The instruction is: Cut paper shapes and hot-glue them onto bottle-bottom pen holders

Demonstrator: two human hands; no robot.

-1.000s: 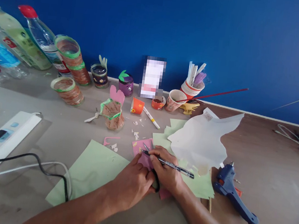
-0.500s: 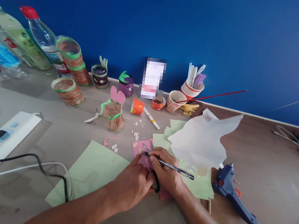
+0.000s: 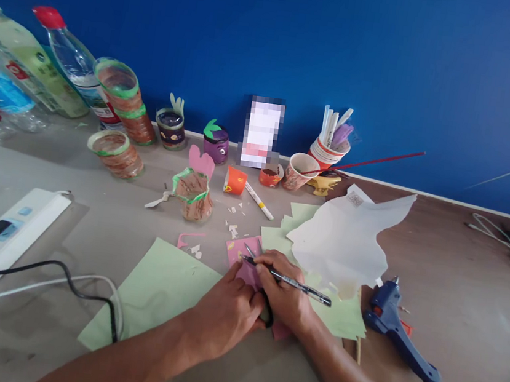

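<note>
My right hand (image 3: pixel 287 291) is closed round a black pen (image 3: pixel 299 286), its tip down on pink paper (image 3: pixel 235 246). Small yellow cut-outs (image 3: pixel 231 246) lie on that paper. My left hand (image 3: pixel 231 306) presses the paper down, its index fingertip close to the pen tip and the other fingers curled. Between my hands are scissors; their blade (image 3: pixel 249 250) points out beside the pen and a dark handle loop (image 3: pixel 270 318) shows below. Which hand bears the scissors, I cannot tell.
Green paper (image 3: pixel 154 290) lies at left, white backing paper (image 3: pixel 342 239) at right. A blue glue gun (image 3: pixel 398 329) rests farther right. Wrapped jars (image 3: pixel 195 202), a marker (image 3: pixel 259 201) and paper cups (image 3: pixel 300 173) stand or lie behind. A power strip (image 3: pixel 11 242) with cables is at left.
The pen tip has shifted very slightly over the pink paper. Both hands stay in nearly the same place.
</note>
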